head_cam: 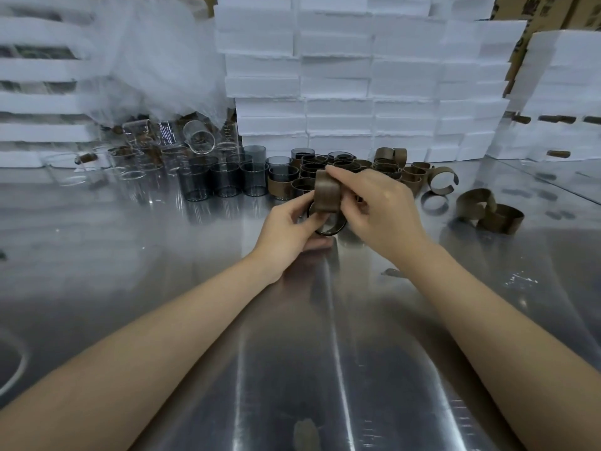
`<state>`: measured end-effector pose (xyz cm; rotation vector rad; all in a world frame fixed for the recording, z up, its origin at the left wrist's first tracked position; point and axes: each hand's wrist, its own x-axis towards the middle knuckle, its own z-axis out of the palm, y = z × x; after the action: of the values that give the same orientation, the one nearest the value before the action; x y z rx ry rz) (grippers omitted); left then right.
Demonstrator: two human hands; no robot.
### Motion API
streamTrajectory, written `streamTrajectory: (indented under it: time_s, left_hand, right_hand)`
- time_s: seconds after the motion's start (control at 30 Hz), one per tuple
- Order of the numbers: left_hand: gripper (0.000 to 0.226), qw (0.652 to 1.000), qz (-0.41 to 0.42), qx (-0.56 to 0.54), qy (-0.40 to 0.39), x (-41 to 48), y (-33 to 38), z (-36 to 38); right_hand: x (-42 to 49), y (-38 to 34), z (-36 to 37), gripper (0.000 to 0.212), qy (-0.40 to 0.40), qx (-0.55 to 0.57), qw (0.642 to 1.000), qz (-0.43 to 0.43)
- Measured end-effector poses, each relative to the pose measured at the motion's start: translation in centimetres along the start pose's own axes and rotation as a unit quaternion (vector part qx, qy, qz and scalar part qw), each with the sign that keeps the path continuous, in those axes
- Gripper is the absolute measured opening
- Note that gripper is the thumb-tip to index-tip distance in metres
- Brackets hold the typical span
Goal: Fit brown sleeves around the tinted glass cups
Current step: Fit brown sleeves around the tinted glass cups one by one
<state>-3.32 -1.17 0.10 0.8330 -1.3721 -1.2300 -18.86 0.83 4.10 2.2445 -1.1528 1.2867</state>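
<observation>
A tinted glass cup (pixel 330 225) lies tilted between my hands above the shiny metal table, its rim facing me. A brown sleeve (pixel 327 194) wraps over the cup's top. My left hand (pixel 289 227) holds the cup from below and pinches the sleeve's near edge. From the right, the fingers of my right hand (pixel 379 206) pinch the sleeve's top and side. Bare tinted cups (pixel 224 182) stand behind, left of a group of sleeved cups (pixel 312 172). Loose brown sleeves (pixel 487 211) lie to the right.
Clear glass cups (pixel 143 157) cluster at the back left under a plastic bag (pixel 153 60). Stacked white foam boxes (pixel 357 76) wall off the back and right. Part of a clear ring (pixel 13 369) shows at the left edge of the metal table (pixel 162 255).
</observation>
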Motion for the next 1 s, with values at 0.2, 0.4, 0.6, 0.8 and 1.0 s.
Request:
streamTrajectory:
  time_s: [0.2, 0.4, 0.6, 0.8, 1.0]
  left_hand:
    - [0.041, 0.999, -0.013, -0.002, 0.046, 0.2, -0.1, 0.1]
    - [0.046, 0.999, -0.029, -0.005, 0.033, 0.4, -0.3, -0.2]
    - [0.046, 0.999, -0.012, 0.002, 0.03, 0.5, -0.3, -0.1]
    - [0.052, 1.0, -0.017, -0.01, 0.008, 0.2, 0.0, 0.0]
    - [0.039, 0.989, 0.072, 0.126, -0.02, 0.0, -0.1, 0.1]
  right_hand:
    - [0.7, 0.4, 0.3, 0.023, 0.097, 0.011, 0.994, 0.056]
    - [0.7, 0.9, 0.3, 0.022, 0.069, 0.013, 0.994, 0.081]
    - [-0.1, 0.7, 1.3, 0.035, -0.032, 0.032, 0.998, 0.035]
    - [0.0, 0.7, 1.4, 0.032, 0.02, 0.071, 0.994, 0.077]
    - [0.0, 0.9, 1.6, 0.015, 0.021, 0.113, 0.98, 0.162]
